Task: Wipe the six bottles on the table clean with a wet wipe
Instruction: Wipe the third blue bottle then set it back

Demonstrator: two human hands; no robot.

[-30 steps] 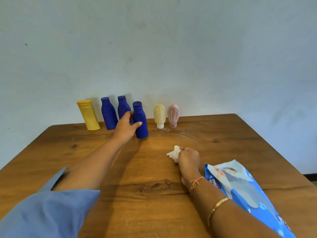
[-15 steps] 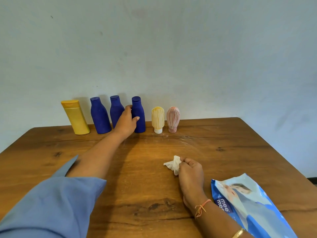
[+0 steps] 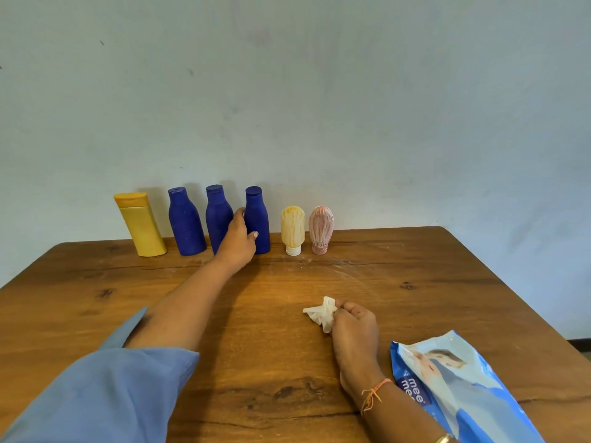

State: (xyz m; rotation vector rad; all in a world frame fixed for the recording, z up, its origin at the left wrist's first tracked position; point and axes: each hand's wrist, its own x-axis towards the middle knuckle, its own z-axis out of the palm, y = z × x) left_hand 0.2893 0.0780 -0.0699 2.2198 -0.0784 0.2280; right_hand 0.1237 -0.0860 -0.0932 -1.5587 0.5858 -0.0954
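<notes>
Six bottles stand in a row along the table's far edge by the wall: a yellow bottle (image 3: pixel 140 227), a blue bottle (image 3: pixel 186 222), a second blue bottle (image 3: pixel 216 219), a third blue bottle (image 3: pixel 258 219), a small yellow tube (image 3: pixel 292 230) and a small pink tube (image 3: pixel 320 229). My left hand (image 3: pixel 238 243) is stretched out, with fingers and thumb curled around the third blue bottle, which stands upright on the table. My right hand (image 3: pixel 353 326) rests on the table nearer to me and pinches a crumpled white wet wipe (image 3: pixel 321 311).
A blue and white wet wipe pack (image 3: pixel 460 388) lies flat at the near right, beside my right forearm. The wooden table (image 3: pixel 96 298) ends at the wall behind the bottles and has a right edge running diagonally.
My left hand has carried the third blue bottle back from the table's middle into the row by the wall. My right hand stays in place with the wipe.
</notes>
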